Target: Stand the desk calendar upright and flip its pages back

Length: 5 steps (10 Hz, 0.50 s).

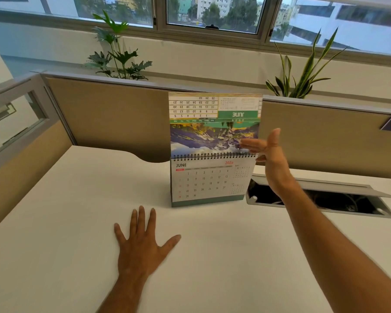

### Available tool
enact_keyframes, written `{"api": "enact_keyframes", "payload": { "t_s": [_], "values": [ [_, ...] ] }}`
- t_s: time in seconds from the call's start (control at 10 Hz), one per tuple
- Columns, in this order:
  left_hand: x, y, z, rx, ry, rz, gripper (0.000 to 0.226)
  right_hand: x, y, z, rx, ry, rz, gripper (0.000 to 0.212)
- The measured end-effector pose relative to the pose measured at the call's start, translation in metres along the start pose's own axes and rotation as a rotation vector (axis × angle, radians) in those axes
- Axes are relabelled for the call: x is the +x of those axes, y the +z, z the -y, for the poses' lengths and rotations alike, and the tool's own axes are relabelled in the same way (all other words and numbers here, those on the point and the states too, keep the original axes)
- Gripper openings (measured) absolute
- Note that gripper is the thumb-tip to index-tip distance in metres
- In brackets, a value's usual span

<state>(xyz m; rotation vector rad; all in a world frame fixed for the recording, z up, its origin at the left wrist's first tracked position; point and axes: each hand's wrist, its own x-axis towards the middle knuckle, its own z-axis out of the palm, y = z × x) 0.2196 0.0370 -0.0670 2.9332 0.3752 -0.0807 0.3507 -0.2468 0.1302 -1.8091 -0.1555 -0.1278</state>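
Observation:
The spiral-bound desk calendar (209, 184) stands upright on the white desk (66, 211), its front face showing a June grid. One page (213, 123) is raised straight up above the spiral, printed side upside down with a landscape photo. My right hand (270, 161) is at the page's right edge, fingers spread and touching its lower right corner, thumb pointing up. My left hand (142, 240) lies flat on the desk in front of the calendar, palm down, fingers apart, holding nothing.
An open cable tray (321, 199) with a raised lid sits in the desk just right of the calendar. A tan partition wall (111, 114) runs behind the desk, with two potted plants (117, 55) (303, 73) beyond it under the windows.

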Motion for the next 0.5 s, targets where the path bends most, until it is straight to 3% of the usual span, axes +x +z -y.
{"api": "enact_keyframes", "payload": {
  "t_s": [0.2, 0.5],
  "values": [
    [-0.001, -0.001, 0.000, 0.008, 0.000, -0.002, 0.116, 0.003, 0.012, -0.019, -0.667, -0.334, 0.028, 0.095],
    [0.001, -0.003, -0.003, 0.034, 0.004, 0.034, 0.117, 0.007, 0.015, -0.024, -0.696, -0.388, 0.008, 0.087]
  ]
}}
